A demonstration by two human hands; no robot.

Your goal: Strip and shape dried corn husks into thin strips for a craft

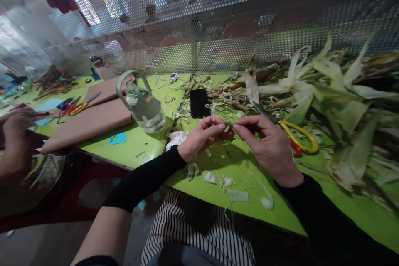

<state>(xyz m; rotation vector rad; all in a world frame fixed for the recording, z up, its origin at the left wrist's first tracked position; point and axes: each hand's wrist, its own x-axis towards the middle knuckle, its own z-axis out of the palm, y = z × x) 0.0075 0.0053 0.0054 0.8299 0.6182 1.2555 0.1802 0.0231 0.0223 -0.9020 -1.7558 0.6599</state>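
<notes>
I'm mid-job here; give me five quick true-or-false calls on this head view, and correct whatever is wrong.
1. The left hand and right hand meet at a small green piece. True.
2. The right hand grips the nearer scissors. False: the nearer scissors lie beside it, not held.
3. The green bottle has its carry loop raised. True.
4. The phone's screen is lit. False: the phone is dark.
5. The husk heap lies right of the phone. True.

Green bit (229, 124) mostly hidden
Fingertips (221, 126) cover its ends, co-worker's hand (16, 123) is kinda blurry, husks (349, 106) run off the right edge.
</notes>
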